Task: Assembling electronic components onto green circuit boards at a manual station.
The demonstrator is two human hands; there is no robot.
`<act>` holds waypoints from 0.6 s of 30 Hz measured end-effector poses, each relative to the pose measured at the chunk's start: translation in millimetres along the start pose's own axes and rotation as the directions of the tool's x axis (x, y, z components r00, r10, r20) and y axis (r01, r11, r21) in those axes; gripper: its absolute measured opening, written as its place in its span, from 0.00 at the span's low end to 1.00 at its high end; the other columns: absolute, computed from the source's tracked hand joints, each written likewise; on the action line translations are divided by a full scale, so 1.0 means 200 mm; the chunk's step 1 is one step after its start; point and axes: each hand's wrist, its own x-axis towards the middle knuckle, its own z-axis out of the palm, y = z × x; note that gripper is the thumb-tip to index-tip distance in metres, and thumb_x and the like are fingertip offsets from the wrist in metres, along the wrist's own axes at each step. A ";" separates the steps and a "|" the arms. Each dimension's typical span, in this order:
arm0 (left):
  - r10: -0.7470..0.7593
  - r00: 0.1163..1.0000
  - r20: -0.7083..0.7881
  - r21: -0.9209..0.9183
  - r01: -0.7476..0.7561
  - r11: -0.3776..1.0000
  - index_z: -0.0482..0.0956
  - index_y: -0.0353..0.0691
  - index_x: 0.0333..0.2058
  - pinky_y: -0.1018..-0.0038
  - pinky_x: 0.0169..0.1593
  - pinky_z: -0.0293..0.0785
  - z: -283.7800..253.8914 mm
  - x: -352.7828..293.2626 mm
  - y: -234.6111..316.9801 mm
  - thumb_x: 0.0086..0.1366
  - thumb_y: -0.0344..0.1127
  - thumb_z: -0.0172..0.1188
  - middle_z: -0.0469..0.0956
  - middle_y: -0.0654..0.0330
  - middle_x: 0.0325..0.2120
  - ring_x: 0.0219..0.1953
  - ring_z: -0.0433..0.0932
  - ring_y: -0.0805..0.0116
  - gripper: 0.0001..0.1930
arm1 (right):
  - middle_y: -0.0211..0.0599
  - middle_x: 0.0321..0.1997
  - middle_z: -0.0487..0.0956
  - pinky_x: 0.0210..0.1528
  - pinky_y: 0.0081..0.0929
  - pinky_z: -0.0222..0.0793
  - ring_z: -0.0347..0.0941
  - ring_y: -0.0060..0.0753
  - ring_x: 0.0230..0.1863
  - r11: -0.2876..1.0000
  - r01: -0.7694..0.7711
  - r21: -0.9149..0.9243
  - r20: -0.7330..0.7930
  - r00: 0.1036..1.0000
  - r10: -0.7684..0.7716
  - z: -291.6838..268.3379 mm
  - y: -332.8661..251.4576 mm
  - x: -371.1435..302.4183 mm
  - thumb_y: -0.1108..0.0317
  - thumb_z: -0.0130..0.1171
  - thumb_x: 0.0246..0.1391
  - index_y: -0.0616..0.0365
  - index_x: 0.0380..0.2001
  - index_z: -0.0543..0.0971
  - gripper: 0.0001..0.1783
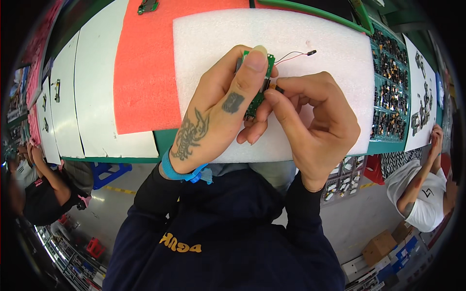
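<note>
My left hand [221, 99] is closed round a green circuit board [254, 103], its thumb pressed over the upper end and its fingers behind. Thin red and black wires run from the board to a small black cylindrical part [311, 52] at their far end. Thumb and index finger of my right hand [323, 116] pinch a small black part with an orange flex strip [278, 88] against the board's right edge. Fingertips hide most of that part, so whether it is joined to the board cannot be seen. Both hands are above a white foam sheet [213, 36].
A red foam sheet [145, 82] lies left of the white one, with another board [148, 6] at its far end. On the right stands a clear compartment tray [390, 82] of small modules. A green-framed tray [315, 9] lies at the back. People sit at both sides.
</note>
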 end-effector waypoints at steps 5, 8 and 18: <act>0.013 1.000 -0.018 -0.001 -0.013 1.000 0.72 0.36 0.43 0.83 0.18 0.58 0.03 0.00 0.01 0.81 0.54 0.44 0.70 0.64 0.17 0.14 0.66 0.79 0.24 | 0.31 0.29 0.79 0.29 0.16 0.65 0.68 0.21 0.25 1.000 -0.014 -0.007 -0.055 0.998 0.014 0.00 -0.02 0.02 0.84 0.72 0.44 0.63 0.33 0.86 0.11; 0.032 0.999 0.003 0.018 -0.032 0.999 0.72 0.36 0.43 0.83 0.18 0.58 0.03 0.01 0.00 0.82 0.54 0.43 0.70 0.64 0.17 0.14 0.66 0.79 0.23 | 0.31 0.29 0.79 0.29 0.16 0.65 0.67 0.21 0.26 0.999 -0.041 0.024 -0.051 0.998 0.042 -0.02 -0.04 0.02 0.84 0.72 0.44 0.63 0.33 0.86 0.11; 0.037 0.999 -0.017 0.058 -0.036 0.998 0.71 0.37 0.44 0.83 0.19 0.58 0.05 0.01 0.01 0.82 0.51 0.43 0.70 0.64 0.20 0.15 0.66 0.80 0.21 | 0.34 0.33 0.81 0.32 0.14 0.63 0.70 0.20 0.29 0.992 -0.091 0.087 0.023 0.996 0.089 -0.08 -0.04 0.02 0.84 0.71 0.47 0.66 0.37 0.87 0.11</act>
